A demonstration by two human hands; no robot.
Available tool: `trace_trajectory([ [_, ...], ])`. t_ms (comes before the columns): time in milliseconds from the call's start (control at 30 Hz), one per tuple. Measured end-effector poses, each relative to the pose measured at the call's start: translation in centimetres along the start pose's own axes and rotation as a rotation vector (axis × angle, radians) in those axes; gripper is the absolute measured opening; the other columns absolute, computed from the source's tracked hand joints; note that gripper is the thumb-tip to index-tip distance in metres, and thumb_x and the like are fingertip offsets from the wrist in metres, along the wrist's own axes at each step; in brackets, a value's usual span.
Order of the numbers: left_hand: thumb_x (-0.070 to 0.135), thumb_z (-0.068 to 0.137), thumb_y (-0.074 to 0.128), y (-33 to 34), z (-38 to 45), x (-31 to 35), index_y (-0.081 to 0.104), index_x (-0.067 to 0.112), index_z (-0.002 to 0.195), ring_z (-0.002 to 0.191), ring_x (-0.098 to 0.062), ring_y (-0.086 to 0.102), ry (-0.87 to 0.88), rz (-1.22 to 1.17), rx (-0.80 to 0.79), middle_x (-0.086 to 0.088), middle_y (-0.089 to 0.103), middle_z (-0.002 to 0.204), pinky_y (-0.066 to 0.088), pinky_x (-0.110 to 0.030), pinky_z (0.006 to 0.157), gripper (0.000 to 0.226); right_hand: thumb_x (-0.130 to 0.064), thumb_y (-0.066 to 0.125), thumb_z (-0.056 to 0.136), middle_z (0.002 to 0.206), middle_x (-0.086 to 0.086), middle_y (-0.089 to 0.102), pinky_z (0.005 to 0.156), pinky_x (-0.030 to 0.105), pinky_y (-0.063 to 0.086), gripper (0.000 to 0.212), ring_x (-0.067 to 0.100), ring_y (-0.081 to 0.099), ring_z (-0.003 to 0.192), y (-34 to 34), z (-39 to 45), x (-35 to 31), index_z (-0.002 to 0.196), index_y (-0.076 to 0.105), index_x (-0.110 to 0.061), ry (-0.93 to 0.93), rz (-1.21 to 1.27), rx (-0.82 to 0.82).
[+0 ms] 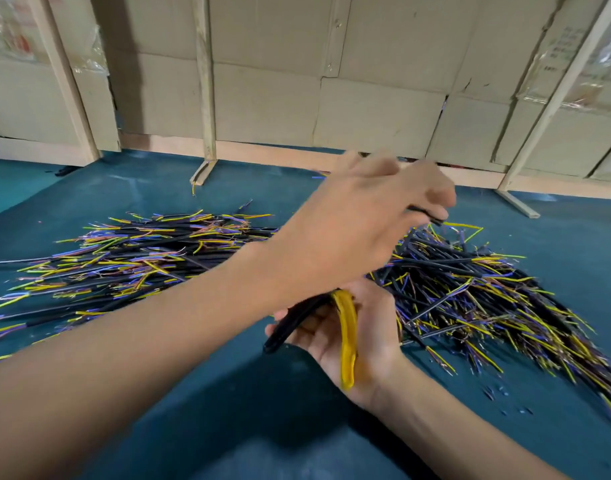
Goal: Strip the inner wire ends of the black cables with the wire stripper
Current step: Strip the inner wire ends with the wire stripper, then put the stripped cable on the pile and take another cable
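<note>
Cardboard wall [376, 109]; left forearm [193, 306] crosses cable piles [141, 258].

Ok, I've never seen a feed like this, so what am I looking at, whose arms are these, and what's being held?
There is no machine here: these are a person's two bare arms, seen from one wide-angle camera worn on the head, looking forward and down. The left hand reaches across over the right pile of black cables and pinches one black cable at its fingertips. The right hand, palm up, holds the wire stripper by its yellow and black handles; its cutting end is hidden under the left arm. A second pile of cables lies to the left on the blue-green table cover. Cardboard panels stand behind.
</note>
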State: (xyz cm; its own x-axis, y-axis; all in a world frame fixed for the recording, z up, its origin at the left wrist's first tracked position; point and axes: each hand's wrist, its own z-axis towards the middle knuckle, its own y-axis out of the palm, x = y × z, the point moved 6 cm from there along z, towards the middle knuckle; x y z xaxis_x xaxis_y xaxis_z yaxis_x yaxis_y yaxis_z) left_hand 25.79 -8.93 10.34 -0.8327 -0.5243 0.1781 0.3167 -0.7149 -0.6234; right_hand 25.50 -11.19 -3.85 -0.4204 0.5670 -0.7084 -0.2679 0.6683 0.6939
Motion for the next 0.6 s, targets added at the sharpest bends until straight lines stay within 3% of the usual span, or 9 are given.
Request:
trace_trajectory([
  [100,0.024,0.099,0.059,4.2,3.0,-0.4,0.04,0.028,0.151,0.135,-0.016,0.041,0.067,0.316,-0.418,0.014,0.053,0.145,0.035,-0.042,0.106,0.055,-0.023,0.057,0.082,0.08,0.024,0.063,0.074,0.054,0.059,0.03,0.04,0.068,0.073,-0.3,-0.4,0.0,0.079,0.068,0.004,0.035,0.035,-0.023],
  [167,0.03,0.101,0.055,3.3,2.9,-3.3,0.023,0.032,0.158,0.148,-0.019,0.027,-0.031,0.383,-0.432,0.009,0.029,0.163,0.03,-0.043,0.114,0.065,-0.023,0.06,0.086,0.083,0.023,0.062,0.075,0.052,0.058,0.027,0.039,0.067,0.074,-0.4,-0.6,-0.1,0.083,0.069,0.002,0.049,0.076,-0.04],
  [233,0.033,0.102,0.052,0.8,0.8,-8.1,0.024,0.027,0.158,0.148,-0.025,0.031,-0.306,0.356,-0.413,-0.001,0.032,0.163,0.029,-0.043,0.117,0.063,-0.018,0.061,0.083,0.086,0.022,0.063,0.076,0.05,0.059,0.022,0.039,0.067,0.077,-0.3,-0.6,-0.2,0.087,0.07,0.002,0.049,0.087,-0.041],
  [300,0.044,0.1,0.054,-1.3,-4.0,-13.3,0.034,0.024,0.153,0.142,-0.034,0.038,-0.646,0.522,-0.624,-0.009,0.043,0.155,0.035,-0.048,0.114,0.06,-0.011,0.061,0.079,0.091,0.021,0.065,0.079,0.048,0.059,0.024,0.038,0.068,0.08,-0.3,-0.4,-0.3,0.097,0.07,0.002,0.046,0.092,-0.038],
  [367,0.057,0.095,0.056,-2.8,-9.3,-15.6,0.055,0.022,0.131,0.131,-0.04,0.046,-0.889,0.626,-0.874,-0.012,0.054,0.138,0.042,-0.05,0.107,0.05,-0.008,0.061,0.081,0.103,0.02,0.07,0.085,0.047,0.059,0.039,0.036,0.07,0.088,-0.4,-0.2,-0.5,0.117,0.065,0.003,0.045,0.079,-0.04],
  [400,0.06,0.093,0.056,-3.1,-10.8,-15.8,0.061,0.024,0.117,0.125,-0.04,0.048,-0.925,0.611,-0.896,-0.011,0.057,0.129,0.044,-0.048,0.105,0.044,-0.01,0.061,0.083,0.111,0.019,0.072,0.09,0.046,0.059,0.045,0.035,0.071,0.093,-0.6,-0.1,-0.6,0.126,0.06,0.003,0.042,0.064,-0.039],
  [467,0.057,0.092,0.061,-3.7,-11.8,-15.5,0.069,0.029,0.11,0.119,-0.035,0.052,-0.892,0.531,-0.736,-0.007,0.059,0.117,0.046,-0.044,0.101,0.034,-0.013,0.062,0.087,0.121,0.021,0.071,0.097,0.046,0.055,0.051,0.035,0.072,0.101,-0.6,-0.1,-1.0,0.137,0.055,-0.002,0.033,0.036,-0.051],
  [533,0.047,0.093,0.066,-4.1,-12.1,-15.1,0.069,0.032,0.119,0.119,-0.029,0.055,-0.842,0.429,-0.622,-0.004,0.059,0.12,0.044,-0.04,0.103,0.031,-0.015,0.064,0.088,0.122,0.022,0.071,0.093,0.046,0.058,0.05,0.035,0.072,0.1,-0.7,-0.3,-1.2,0.137,0.059,-0.007,0.031,0.021,-0.073],
  [600,0.039,0.094,0.067,-4.8,-12.6,-14.7,0.056,0.031,0.139,0.124,-0.027,0.052,-0.855,0.347,-0.586,-0.004,0.052,0.131,0.039,-0.038,0.108,0.047,-0.016,0.064,0.087,0.118,0.022,0.071,0.085,0.046,0.059,0.046,0.036,0.072,0.094,-0.8,-0.3,-1.2,0.132,0.066,-0.006,0.035,0.028,-0.092],
])
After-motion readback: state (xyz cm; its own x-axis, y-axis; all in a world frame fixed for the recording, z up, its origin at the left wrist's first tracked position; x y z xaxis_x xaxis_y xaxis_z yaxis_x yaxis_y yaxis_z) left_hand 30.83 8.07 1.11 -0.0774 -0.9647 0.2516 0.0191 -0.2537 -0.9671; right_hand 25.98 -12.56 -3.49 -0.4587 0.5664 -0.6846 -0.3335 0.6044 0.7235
